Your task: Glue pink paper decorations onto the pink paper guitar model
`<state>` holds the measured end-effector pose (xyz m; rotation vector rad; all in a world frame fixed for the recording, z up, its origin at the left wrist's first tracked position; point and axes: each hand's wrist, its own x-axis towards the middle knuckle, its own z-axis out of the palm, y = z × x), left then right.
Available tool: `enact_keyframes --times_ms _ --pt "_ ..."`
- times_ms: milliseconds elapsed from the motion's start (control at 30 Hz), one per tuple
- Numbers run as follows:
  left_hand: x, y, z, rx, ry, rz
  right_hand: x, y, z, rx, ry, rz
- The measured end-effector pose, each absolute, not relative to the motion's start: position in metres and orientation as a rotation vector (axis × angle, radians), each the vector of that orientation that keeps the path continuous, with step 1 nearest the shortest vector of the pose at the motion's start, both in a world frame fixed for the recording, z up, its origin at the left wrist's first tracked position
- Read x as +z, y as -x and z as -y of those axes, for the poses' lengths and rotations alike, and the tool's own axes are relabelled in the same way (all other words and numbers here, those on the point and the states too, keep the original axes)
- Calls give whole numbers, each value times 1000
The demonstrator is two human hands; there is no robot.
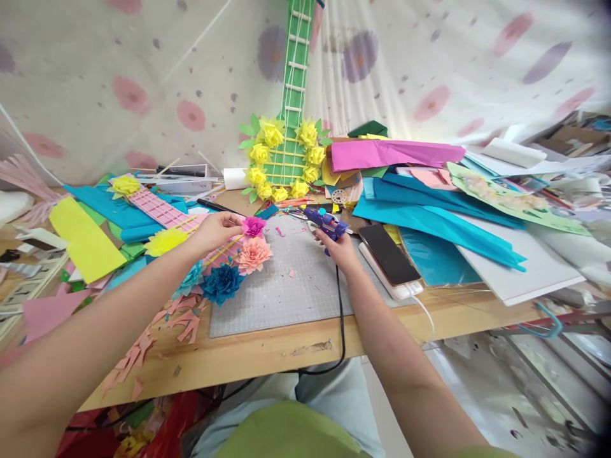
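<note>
My left hand (220, 230) is closed, its fingertips pinching the edge of a magenta paper flower (254, 226) at the rim of a pink paper guitar (162, 208). Around the guitar's body sit a peach flower (254, 256), a dark blue flower (222, 284), a light blue flower (189, 280) partly behind my forearm, and a yellow flower (166, 242). A smaller yellow flower (125, 186) tops the neck. My right hand (340, 249) grips a purple glue gun (327, 222) above the grey cutting mat (286, 299); its black cord hangs over the table edge.
A green paper guitar (292, 137) ringed with yellow flowers stands at the back. On the right are a phone (389, 253) on a white power strip (405, 290) and stacked blue paper (429, 216). Pink paper scraps (188, 324) and a yellow sheet (86, 238) lie left.
</note>
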<state>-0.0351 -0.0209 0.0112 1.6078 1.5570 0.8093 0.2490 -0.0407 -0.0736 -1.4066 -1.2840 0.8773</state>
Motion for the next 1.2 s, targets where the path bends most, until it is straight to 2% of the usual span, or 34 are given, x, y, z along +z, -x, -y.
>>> enact_keyframes --times_ms 100,300,500,1200 --pt "6 27 22 754 -1677 -1523 -66 -242 48 1072 1225 1323" --pt "-6 15 21 571 -1816 -1613 -61 -235 56 1243 1186 1487" --pt "-7 8 21 477 -1847 -1664 -64 -234 55 1246 1222 1527" --pt "-2 -4 23 466 -1867 -1669 -62 -230 56 1259 1180 1531"
